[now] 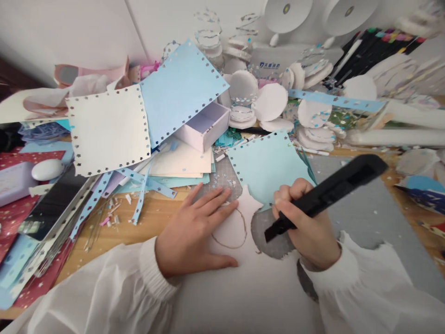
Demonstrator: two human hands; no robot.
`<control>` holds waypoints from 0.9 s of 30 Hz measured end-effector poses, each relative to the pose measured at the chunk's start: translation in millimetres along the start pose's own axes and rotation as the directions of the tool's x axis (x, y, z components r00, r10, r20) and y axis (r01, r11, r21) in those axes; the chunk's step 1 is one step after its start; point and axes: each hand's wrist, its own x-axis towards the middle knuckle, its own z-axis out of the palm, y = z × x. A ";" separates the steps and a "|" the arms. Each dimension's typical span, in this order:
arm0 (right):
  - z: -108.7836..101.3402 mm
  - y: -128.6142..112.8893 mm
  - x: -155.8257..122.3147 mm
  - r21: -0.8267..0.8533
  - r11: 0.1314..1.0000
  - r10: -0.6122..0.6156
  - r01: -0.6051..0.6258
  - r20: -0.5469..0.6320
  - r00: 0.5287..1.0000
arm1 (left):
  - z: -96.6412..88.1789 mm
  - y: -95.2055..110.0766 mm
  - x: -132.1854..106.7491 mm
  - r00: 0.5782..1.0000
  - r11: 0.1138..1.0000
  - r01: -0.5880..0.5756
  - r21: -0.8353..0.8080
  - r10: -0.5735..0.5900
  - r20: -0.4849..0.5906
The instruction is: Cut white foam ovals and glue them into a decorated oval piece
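Fingers spread, my left hand (200, 232) lies flat on a white foam-like sheet (239, 287), next to a round cut line marked in it. My right hand (306, 222) is wrapped round a black utility knife (333, 190), its front end pointing down and left over a rounded cut-out in the sheet's edge. Through that gap shows the grey cutting mat (368, 199). Just beyond my right hand lies a mint-green paper sheet (271, 162) with small punched holes along its edges.
Cream punched paper (109, 130) and light-blue punched paper (184, 93) lean on a pale box (205, 125). White discs (271, 102) pile up at the back, near black markers (368, 55). At left lie blue strips (141, 199), a phone (48, 204) and a white mouse-shaped object (47, 170).
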 end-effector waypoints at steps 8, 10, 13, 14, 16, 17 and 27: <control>-1.3 -7.8 -14.1 -0.350 0.923 -0.107 0.162 0.171 0.979 | -1.1 -5.9 -1.1 1.000 0.999 -0.001 0.039 0.000 0.012; -1.5 -11.5 -15.1 -0.407 0.873 -0.139 0.270 0.323 0.936 | -0.7 -5.8 -0.9 1.000 0.998 0.004 0.055 -0.004 0.003; -2.2 -12.8 -15.5 -0.416 0.822 -0.140 0.389 0.513 0.847 | -0.5 -6.1 -0.5 1.000 0.999 0.003 0.054 -0.003 -0.003; -2.2 -12.3 -15.4 -0.417 0.811 -0.140 0.409 0.542 0.829 | -0.5 -6.3 -0.3 1.000 0.999 0.002 0.051 -0.002 -0.006; -1.4 -11.4 -14.5 -0.423 0.793 -0.153 0.439 0.560 0.815 | -0.1 -6.4 -0.2 1.000 0.999 -0.001 0.045 0.002 -0.011; -0.5 -11.5 -13.6 -0.419 0.787 -0.161 0.453 0.569 0.807 | 0.1 -6.3 -0.2 1.000 0.999 -0.003 0.043 0.003 -0.015; 6.9 -19.0 -8.3 -0.373 0.684 -0.266 0.627 0.673 0.690 | 1.6 -6.8 -0.5 1.000 0.999 -0.008 0.038 0.009 -0.026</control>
